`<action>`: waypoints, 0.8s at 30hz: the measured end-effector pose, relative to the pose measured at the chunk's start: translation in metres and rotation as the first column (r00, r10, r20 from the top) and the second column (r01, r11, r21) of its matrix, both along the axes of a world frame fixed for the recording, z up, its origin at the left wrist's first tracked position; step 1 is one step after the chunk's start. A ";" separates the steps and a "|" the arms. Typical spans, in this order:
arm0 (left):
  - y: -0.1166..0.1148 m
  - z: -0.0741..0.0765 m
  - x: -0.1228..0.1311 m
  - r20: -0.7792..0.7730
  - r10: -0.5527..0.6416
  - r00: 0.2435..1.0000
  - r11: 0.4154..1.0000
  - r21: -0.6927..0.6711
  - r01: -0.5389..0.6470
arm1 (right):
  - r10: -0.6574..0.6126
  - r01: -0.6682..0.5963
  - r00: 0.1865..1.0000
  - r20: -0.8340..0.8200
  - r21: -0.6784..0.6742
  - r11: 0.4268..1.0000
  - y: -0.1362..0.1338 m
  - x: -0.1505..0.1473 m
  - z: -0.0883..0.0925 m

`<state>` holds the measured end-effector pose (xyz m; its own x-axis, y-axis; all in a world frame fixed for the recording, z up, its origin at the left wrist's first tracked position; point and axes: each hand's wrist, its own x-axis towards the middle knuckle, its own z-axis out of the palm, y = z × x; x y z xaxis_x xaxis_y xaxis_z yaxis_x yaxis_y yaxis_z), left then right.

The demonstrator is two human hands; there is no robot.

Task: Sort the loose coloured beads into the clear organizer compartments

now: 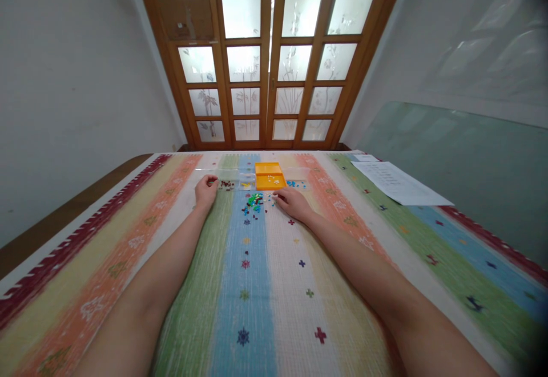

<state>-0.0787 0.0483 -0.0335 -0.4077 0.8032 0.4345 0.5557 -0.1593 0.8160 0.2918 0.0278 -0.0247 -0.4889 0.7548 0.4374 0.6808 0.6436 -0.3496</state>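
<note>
My left hand (206, 191) is at the left end of a clear plastic box, thumb and fingers pinched together beside small dark red pieces (226, 185). Whatever it may hold is too small to make out. Just right of a mixed pile of small green, blue and dark pieces (255, 201), my right hand (291, 201) rests low over the cloth. Its fingertips are closed together near a few loose bits, and what is between them cannot be made out. Behind the pile stands an open orange box (269, 185) with small white pieces (274, 179) in it.
Yellow pieces (246, 185) lie left of the orange box, blue pieces (296, 183) to its right. A striped tablecloth (244, 314) covers the table. Sheets of paper (398, 183) lie at the right. Wood-framed glass doors (268, 80) stand beyond the far edge.
</note>
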 end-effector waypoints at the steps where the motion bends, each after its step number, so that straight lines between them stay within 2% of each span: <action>1: 0.000 0.001 -0.001 -0.013 0.016 1.000 1.000 0.000 -0.016 | -0.001 0.001 1.000 0.003 -0.003 1.000 0.000 0.000 0.000; 8: -0.001 0.006 -0.015 -0.019 0.135 0.991 0.990 -0.028 -0.135 | -0.001 0.001 1.000 0.012 -0.008 1.000 0.000 0.001 0.000; 14: 0.001 0.001 -0.030 -0.014 0.213 0.977 0.976 -0.045 -0.213 | 0.007 -0.007 1.000 0.015 -0.008 1.000 -0.002 0.001 0.001; 24: 0.001 -0.001 -0.031 -0.066 0.230 0.971 0.969 -0.071 -0.235 | 0.003 -0.003 0.998 0.068 -0.002 1.000 -0.004 0.001 0.005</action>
<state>-0.1099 0.0492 -0.0346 -0.5638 0.7215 0.4020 0.6156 0.0425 0.7869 0.2923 0.0243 -0.0200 -0.5196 0.7539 0.4021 0.7011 0.6452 -0.3037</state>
